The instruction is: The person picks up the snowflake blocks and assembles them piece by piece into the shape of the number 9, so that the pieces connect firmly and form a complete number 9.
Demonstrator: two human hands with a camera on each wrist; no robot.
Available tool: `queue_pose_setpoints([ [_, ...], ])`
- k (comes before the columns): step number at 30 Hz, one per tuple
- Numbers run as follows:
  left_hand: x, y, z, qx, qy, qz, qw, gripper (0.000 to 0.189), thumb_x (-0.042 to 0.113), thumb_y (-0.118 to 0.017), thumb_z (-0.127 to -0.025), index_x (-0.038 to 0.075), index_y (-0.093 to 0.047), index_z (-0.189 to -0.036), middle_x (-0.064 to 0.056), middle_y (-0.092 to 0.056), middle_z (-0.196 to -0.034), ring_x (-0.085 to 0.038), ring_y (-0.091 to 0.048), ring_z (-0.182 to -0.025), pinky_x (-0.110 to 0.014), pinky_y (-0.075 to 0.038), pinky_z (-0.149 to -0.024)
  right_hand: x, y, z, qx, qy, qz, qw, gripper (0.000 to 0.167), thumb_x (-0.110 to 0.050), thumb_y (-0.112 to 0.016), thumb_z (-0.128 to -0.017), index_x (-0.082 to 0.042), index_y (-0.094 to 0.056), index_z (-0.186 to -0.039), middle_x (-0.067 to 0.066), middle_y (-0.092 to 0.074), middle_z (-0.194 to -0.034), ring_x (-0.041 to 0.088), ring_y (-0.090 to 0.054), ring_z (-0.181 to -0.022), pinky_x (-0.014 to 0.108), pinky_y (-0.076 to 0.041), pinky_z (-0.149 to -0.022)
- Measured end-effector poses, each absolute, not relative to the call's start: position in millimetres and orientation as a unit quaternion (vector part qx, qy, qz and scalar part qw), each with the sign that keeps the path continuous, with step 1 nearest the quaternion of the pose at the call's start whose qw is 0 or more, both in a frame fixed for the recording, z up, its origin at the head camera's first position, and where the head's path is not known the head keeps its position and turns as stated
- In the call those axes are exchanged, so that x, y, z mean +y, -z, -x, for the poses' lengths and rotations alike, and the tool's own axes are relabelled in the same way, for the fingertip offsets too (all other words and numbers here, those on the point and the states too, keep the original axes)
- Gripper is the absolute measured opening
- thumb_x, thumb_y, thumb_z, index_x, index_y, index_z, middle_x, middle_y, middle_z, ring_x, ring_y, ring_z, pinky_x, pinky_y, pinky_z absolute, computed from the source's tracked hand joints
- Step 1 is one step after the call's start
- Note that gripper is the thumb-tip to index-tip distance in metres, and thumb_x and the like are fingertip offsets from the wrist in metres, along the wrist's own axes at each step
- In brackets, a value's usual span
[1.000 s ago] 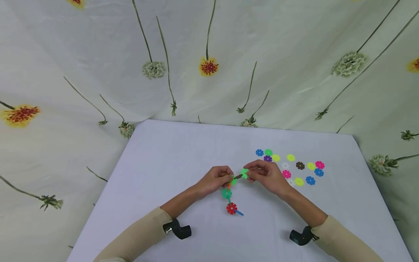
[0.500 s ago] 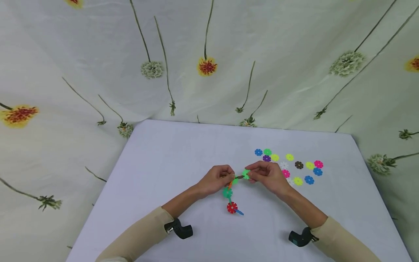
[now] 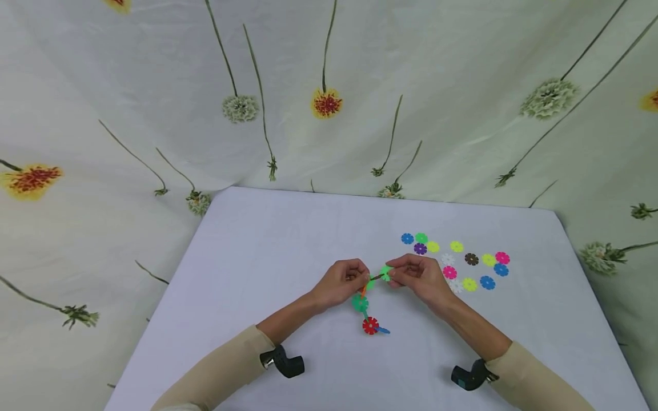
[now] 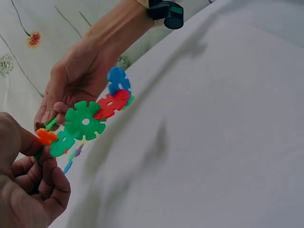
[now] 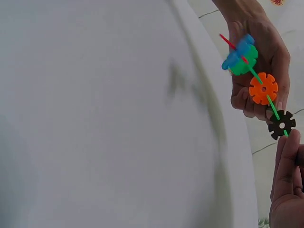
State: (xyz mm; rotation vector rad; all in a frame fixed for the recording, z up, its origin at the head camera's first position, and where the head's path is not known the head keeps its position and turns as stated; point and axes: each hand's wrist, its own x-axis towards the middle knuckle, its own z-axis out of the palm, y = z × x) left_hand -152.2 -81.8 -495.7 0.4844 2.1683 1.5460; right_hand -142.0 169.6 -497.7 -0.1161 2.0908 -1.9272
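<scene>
A chain of notched plastic discs runs between the two hands. My left hand (image 3: 341,282) pinches it near a green disc (image 3: 370,283) and the orange disc (image 3: 364,291). From there hang another green disc (image 3: 360,303), a red disc (image 3: 370,326) and, at the end, a blue disc (image 4: 118,80). A dark brown disc (image 5: 282,125) bridges the gap between the hands. My right hand (image 3: 421,279) pinches the green disc (image 3: 386,273) slotted onto its other side, between thumb and fingers. Fingertips partly hide the gripped discs.
Loose discs lie scattered behind and right of my right hand, among them a blue one (image 3: 407,238), a brown one (image 3: 471,259) and a pink one (image 3: 502,258). A white cloth (image 3: 288,228) covers the table, and a floral curtain (image 3: 288,148) stands behind it.
The hanging end of the chain, with the red and blue discs, has swung slightly right. My right hand has dipped a little; both hands keep their grip.
</scene>
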Motion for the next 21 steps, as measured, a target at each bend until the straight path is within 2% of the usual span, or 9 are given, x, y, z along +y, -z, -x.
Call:
queue_pose_setpoints([
  [8,-80.8,498.5,154.6,0.766,-0.565,-0.204,0.228,0.019,0.018,-0.061,-0.108,0.0,-0.069,-0.107,-0.003,-0.066,-0.085,-0.014,-0.061,-0.078,-0.021,-0.053,-0.075,173.9,488.6,143.6,0.739,0.653,0.089,0.143,0.025,-0.007,-0.074,-0.1,0.003,-0.072,-0.123,0.018,-0.081,-0.107,0.035,-0.081,-0.091,0.027,-0.065,-0.086],
  [10,-80.9,496.4,155.9,0.753,-0.578,-0.209,0.237,0.019,0.019,-0.06,-0.109,0.001,-0.068,-0.106,-0.004,-0.065,-0.086,-0.016,-0.061,-0.078,-0.022,-0.054,-0.076,176.2,485.8,144.7,0.737,0.652,0.098,0.148,0.026,-0.008,-0.074,-0.101,0.002,-0.072,-0.125,0.016,-0.081,-0.107,0.034,-0.082,-0.092,0.027,-0.065,-0.086],
  [13,-80.5,493.2,158.1,0.739,-0.592,-0.214,0.239,0.02,0.02,-0.059,-0.11,0.002,-0.068,-0.106,-0.005,-0.063,-0.087,-0.023,-0.059,-0.079,-0.022,-0.053,-0.076,178.5,483.2,147.5,0.73,0.657,0.103,0.16,0.029,-0.01,-0.073,-0.102,0.002,-0.068,-0.128,0.007,-0.081,-0.103,0.03,-0.082,-0.091,0.029,-0.066,-0.086],
  [17,-76.7,490.1,160.4,0.731,-0.604,-0.212,0.236,0.019,0.02,-0.059,-0.109,0.003,-0.067,-0.11,-0.007,-0.066,-0.091,-0.019,-0.06,-0.078,-0.023,-0.052,-0.076,178.5,484.8,149.3,0.704,0.68,0.108,0.177,0.03,-0.008,-0.073,-0.102,0.005,-0.059,-0.126,-0.002,-0.08,-0.094,0.026,-0.081,-0.087,0.031,-0.066,-0.085],
  [21,-71.0,489.8,161.9,0.712,-0.622,-0.217,0.243,0.016,0.017,-0.06,-0.108,0.002,-0.064,-0.113,-0.01,-0.066,-0.091,-0.011,-0.06,-0.078,-0.022,-0.052,-0.076,176.6,488.9,148.8,0.681,0.698,0.119,0.187,0.028,-0.006,-0.072,-0.102,0.005,-0.054,-0.12,0.003,-0.079,-0.091,0.029,-0.081,-0.085,0.033,-0.067,-0.084],
])
